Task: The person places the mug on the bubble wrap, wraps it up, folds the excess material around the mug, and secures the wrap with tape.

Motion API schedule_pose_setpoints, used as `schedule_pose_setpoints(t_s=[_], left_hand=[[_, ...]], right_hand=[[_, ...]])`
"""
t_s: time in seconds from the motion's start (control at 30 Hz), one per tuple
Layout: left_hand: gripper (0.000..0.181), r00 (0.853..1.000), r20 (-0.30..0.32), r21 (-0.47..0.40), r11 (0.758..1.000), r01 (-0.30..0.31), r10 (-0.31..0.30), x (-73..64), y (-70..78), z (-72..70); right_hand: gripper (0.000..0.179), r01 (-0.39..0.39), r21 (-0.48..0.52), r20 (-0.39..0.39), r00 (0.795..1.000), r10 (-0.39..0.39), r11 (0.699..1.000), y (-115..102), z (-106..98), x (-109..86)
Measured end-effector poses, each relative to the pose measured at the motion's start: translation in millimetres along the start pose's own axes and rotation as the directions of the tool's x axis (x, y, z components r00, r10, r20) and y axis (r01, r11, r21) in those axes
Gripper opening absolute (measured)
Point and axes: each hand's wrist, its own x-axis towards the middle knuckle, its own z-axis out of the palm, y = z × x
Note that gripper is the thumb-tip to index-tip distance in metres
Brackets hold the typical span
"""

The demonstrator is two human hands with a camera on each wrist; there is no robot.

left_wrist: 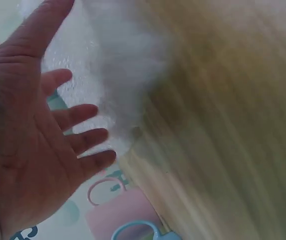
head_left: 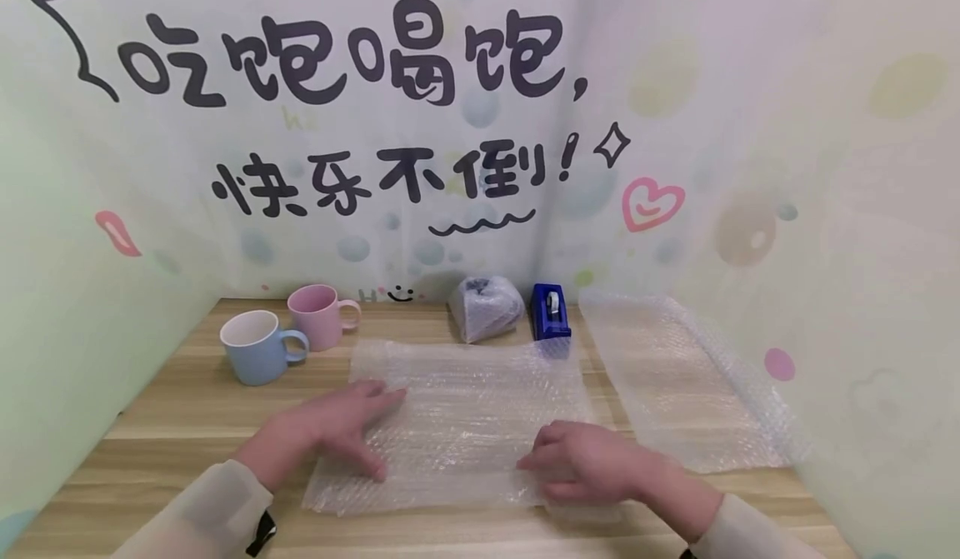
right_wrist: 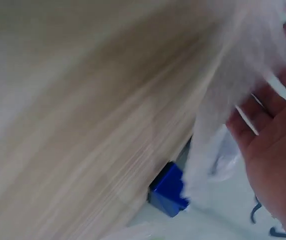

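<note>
A sheet of bubble wrap [head_left: 465, 409] lies spread on the wooden table. My left hand [head_left: 348, 426] is at its left side, thumb and fingers spread apart; in the left wrist view the same hand [left_wrist: 37, 130] has its palm showing and nothing in its grasp. Over the sheet's lower right part is my right hand [head_left: 592, 463], its fingers slightly bent. From the right wrist, blurred wrap hides part of that hand [right_wrist: 278, 135], and its thumb is mostly out of sight; I see no grip on the sheet. Whether either hand touches the sheet is unclear.
At the back left stand a blue mug [head_left: 258, 351] and a pink mug [head_left: 318, 317]. A bubble-wrapped bundle [head_left: 487, 309] and a blue tape dispenser [head_left: 551, 313] sit near the back wall. Another bubble wrap sheet [head_left: 682, 376] lies on the right, against the side wall.
</note>
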Motion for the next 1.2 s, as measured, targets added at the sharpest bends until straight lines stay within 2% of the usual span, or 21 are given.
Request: schedule_pose_setpoints(t_s=[0.07,0.1,0.17,0.23,0.3,0.4,0.43,0.5,0.7,0.77,0.83,0.9,0.93,0.97,1.0,1.03,1.07,1.1,1.13,1.17,1.2], left_hand=[[0.120,0.999,0.005,0.021,0.999,0.049,-0.049,-1.3,0.2,3.3],[0.121,0.998,0.004,0.029,0.998,0.064,-0.064,-1.6,0.3,4.7],[0.122,0.996,-0.004,0.025,0.996,0.085,-0.085,-2.3,0.4,7.5],[0.123,0.996,-0.008,-0.009,0.996,0.086,-0.086,-3.3,0.1,9.6],[0.124,0.997,-0.001,-0.055,0.996,0.072,-0.072,-3.0,-0.4,12.4],[0.124,0.997,0.028,-0.113,0.991,0.068,-0.065,-2.1,-1.1,13.5],[0.124,0.997,0.036,-0.117,0.991,0.068,-0.064,-1.6,-1.5,13.3],[0.122,0.997,0.047,-0.114,0.991,0.074,-0.069,-0.3,-3.2,12.2],[0.121,0.994,0.060,-0.110,0.989,0.094,-0.087,1.7,-5.7,8.9],[0.120,0.997,0.047,-0.124,0.989,0.074,-0.069,1.9,-6.4,8.1],[0.113,0.999,0.009,-0.147,0.988,0.046,-0.046,0.7,-9.0,6.7],[0.104,0.997,-0.076,-0.164,0.986,0.010,-0.023,-1.2,-13.9,3.5],[0.099,0.991,-0.131,-0.170,0.985,-0.002,-0.021,-2.7,-17.0,0.2],[0.094,0.979,-0.202,-0.166,0.986,-0.014,-0.020,-4.3,-20.8,-3.9],[0.090,0.961,-0.275,-0.167,0.986,-0.018,-0.029,-6.2,-25.1,-9.3],[0.088,0.932,-0.360,-0.162,0.987,-0.015,-0.045,-8.0,-30.0,-14.9],[0.085,0.893,-0.445,-0.160,0.987,-0.012,-0.061,-9.8,-35.9,-21.3],[0.085,0.846,-0.526,-0.157,0.988,0.004,-0.087,-12.0,-42.0,-27.5],[0.089,0.795,-0.592,-0.159,0.986,0.043,-0.130,-14.4,-48.7,-33.2],[0.093,0.738,-0.652,-0.170,0.982,0.081,-0.174,-16.6,-56.0,-37.9],[0.101,0.688,-0.687,-0.205,0.971,0.126,-0.234,-18.7,-63.5,-42.0]], right_hand=[[0.041,-0.163,0.076,0.073,0.985,0.158,0.984,8.3,-1.9,3.0],[0.048,-0.241,0.084,0.095,0.968,0.233,0.967,12.8,-2.3,5.0],[0.068,-0.347,0.063,0.117,0.934,0.339,0.936,21.5,-1.8,9.8],[0.088,-0.405,0.041,0.160,0.905,0.394,0.913,28.7,-0.2,15.2],[0.101,-0.457,0.060,0.249,0.868,0.430,0.888,32.9,1.5,18.6],[0.106,-0.530,0.119,0.375,0.807,0.457,0.839,36.1,3.6,22.0],[0.105,-0.548,0.134,0.399,0.793,0.461,0.826,36.4,3.5,22.8],[0.105,-0.568,0.154,0.418,0.779,0.468,0.808,36.8,3.1,24.2],[0.106,-0.576,0.171,0.404,0.781,0.477,0.799,40.3,5.1,25.9],[0.106,-0.583,0.172,0.403,0.777,0.484,0.794,41.0,5.8,25.3],[0.105,-0.589,0.176,0.401,0.775,0.489,0.789,40.7,6.1,25.6],[0.105,-0.594,0.181,0.399,0.773,0.494,0.784,39.6,5.8,26.0],[0.105,-0.597,0.184,0.398,0.771,0.497,0.781,39.0,5.4,26.3],[0.104,-0.600,0.187,0.398,0.770,0.498,0.778,38.4,5.1,26.4],[0.104,-0.603,0.188,0.397,0.769,0.501,0.776,37.8,4.6,26.6],[0.104,-0.605,0.186,0.397,0.767,0.504,0.774,37.3,4.1,26.4],[0.104,-0.608,0.185,0.397,0.765,0.507,0.772,37.0,3.9,26.1],[0.104,-0.611,0.184,0.399,0.763,0.509,0.770,36.9,3.6,25.7],[0.104,-0.611,0.183,0.399,0.762,0.510,0.770,36.7,3.6,25.6],[0.104,-0.612,0.182,0.398,0.762,0.511,0.770,36.6,3.7,25.6],[0.104,-0.613,0.179,0.397,0.761,0.513,0.770,36.5,3.7,25.6]])
